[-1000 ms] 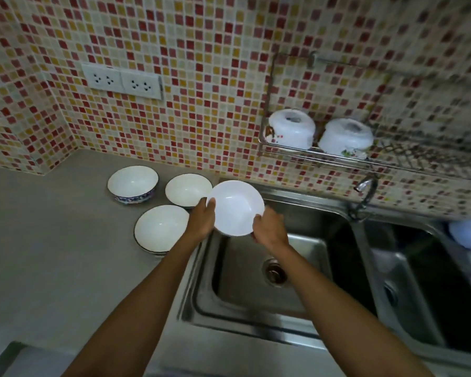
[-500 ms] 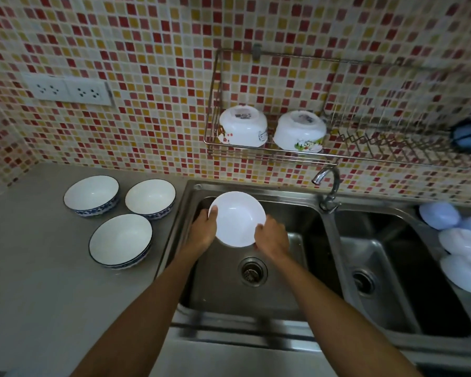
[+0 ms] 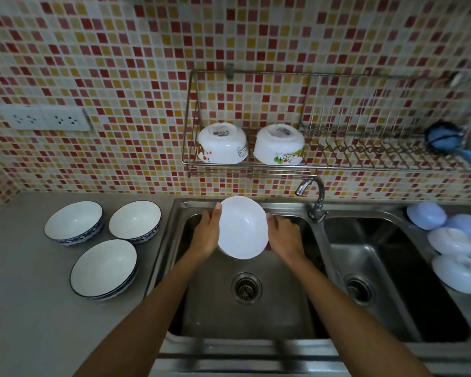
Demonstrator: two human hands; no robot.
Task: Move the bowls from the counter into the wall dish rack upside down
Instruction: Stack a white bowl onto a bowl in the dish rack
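I hold a plain white bowl (image 3: 242,227) over the left sink basin, its hollow facing me. My left hand (image 3: 205,235) grips its left rim and my right hand (image 3: 284,238) grips its right rim. Three blue-rimmed white bowls stand upright on the counter: one far left (image 3: 73,223), one beside it (image 3: 135,220), one nearer me (image 3: 103,268). The wire wall dish rack (image 3: 337,167) hangs above the sink. In its left section two white patterned bowls (image 3: 222,144) (image 3: 279,145) sit upside down.
A double steel sink (image 3: 318,240) has a tap (image 3: 314,197) between the basins. Several pale blue and white dishes (image 3: 452,240) lie at the right basin's edge. A blue brush (image 3: 446,138) rests at the rack's right end. Wall sockets (image 3: 42,119) are at the left.
The white bowl, held in both hands, has travelled right from the counter's edge to over the left sink basin and a little closer to the rack. My view has turned right.
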